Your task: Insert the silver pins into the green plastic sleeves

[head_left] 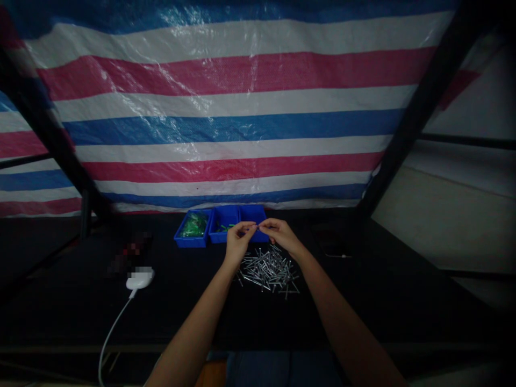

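Note:
My left hand (239, 239) and my right hand (281, 234) meet fingertip to fingertip over the front of the blue bins. Both are closed in a pinch, with something small and dark between the fingertips, too small to name. Just below them a loose pile of thin silver metal pins (266, 270) lies on the black table. Behind the left hand, the middle blue bin (224, 210) holds a few small green pieces (222, 228). The right blue bin (252, 210) is partly covered by my fingers, so its contents are hidden.
A left blue bin (190, 243) holds a clear bag of green pieces (195, 223). Left on the black table (177, 301) is a white device (140, 279) with a cable (108, 337). A dark flat object (328, 241) lies right. A striped sheet (226, 123) hangs behind.

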Demonstrator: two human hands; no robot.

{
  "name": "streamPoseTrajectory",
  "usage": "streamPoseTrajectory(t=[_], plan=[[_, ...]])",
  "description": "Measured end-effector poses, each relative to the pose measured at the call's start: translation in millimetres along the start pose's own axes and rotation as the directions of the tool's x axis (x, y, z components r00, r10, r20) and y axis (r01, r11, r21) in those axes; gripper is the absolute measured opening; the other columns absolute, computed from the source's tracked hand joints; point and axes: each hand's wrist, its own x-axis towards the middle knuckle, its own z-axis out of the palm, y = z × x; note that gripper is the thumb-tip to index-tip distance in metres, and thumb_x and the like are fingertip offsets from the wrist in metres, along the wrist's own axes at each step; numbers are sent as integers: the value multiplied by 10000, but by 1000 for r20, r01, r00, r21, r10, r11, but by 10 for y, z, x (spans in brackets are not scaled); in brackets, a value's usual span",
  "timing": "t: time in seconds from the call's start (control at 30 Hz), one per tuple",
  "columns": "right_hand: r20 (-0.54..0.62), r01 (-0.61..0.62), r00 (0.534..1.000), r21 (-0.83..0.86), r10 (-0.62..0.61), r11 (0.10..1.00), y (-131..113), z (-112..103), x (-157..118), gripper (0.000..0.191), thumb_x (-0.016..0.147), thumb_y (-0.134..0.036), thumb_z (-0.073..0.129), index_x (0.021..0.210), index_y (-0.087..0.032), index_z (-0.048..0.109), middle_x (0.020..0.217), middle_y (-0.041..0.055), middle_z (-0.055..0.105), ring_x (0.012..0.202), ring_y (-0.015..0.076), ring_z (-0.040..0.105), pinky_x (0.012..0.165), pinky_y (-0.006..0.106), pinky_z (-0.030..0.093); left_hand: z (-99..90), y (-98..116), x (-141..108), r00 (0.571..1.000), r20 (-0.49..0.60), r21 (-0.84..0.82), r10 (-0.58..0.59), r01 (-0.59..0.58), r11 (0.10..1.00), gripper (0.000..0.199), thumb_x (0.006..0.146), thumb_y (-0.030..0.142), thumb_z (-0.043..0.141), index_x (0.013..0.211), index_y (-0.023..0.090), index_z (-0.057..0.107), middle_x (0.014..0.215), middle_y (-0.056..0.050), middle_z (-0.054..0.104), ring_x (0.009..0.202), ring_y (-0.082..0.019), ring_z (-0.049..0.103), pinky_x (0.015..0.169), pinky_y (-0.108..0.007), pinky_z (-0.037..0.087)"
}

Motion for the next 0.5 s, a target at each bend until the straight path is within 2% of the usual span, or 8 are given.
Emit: streamPoseTrajectory(t=[0.17, 0.33, 0.5], plan=[[-74, 11, 997, 80, -5, 997, -1, -38, 24, 307, 638, -390, 674, 847, -166, 660, 633, -8, 605, 421, 73, 447, 405, 218, 351, -27, 5, 6, 998, -31, -53, -62, 60, 997, 208, 647, 282, 712, 807, 149, 699, 748, -40, 689, 673, -133, 598, 679, -258, 447], [-163, -6, 986, 137, 29, 991, -44, -70, 36, 356, 611, -395, 684, 876, -158, 662, 673, 8, 636, 406, 57, 437, 394, 206, 343, -66, 65, 16, 987, -88, -99, -131, 123, 987, 272, 631, 294, 722, 849, 133, 693, 777, -59, 699, 716, -151, 618, 634, -241, 436], [-158, -26, 986, 143, 49, 989, -67, -54, 21, 342, 637, -422, 667, 843, -149, 663, 675, 18, 649, 400, 50, 432, 393, 198, 338, -67, 75, 7, 985, -78, -106, -155, 146, 984, 281, 637, 295, 716, 862, 129, 686, 757, -54, 698, 690, -137, 614, 601, -222, 423]])
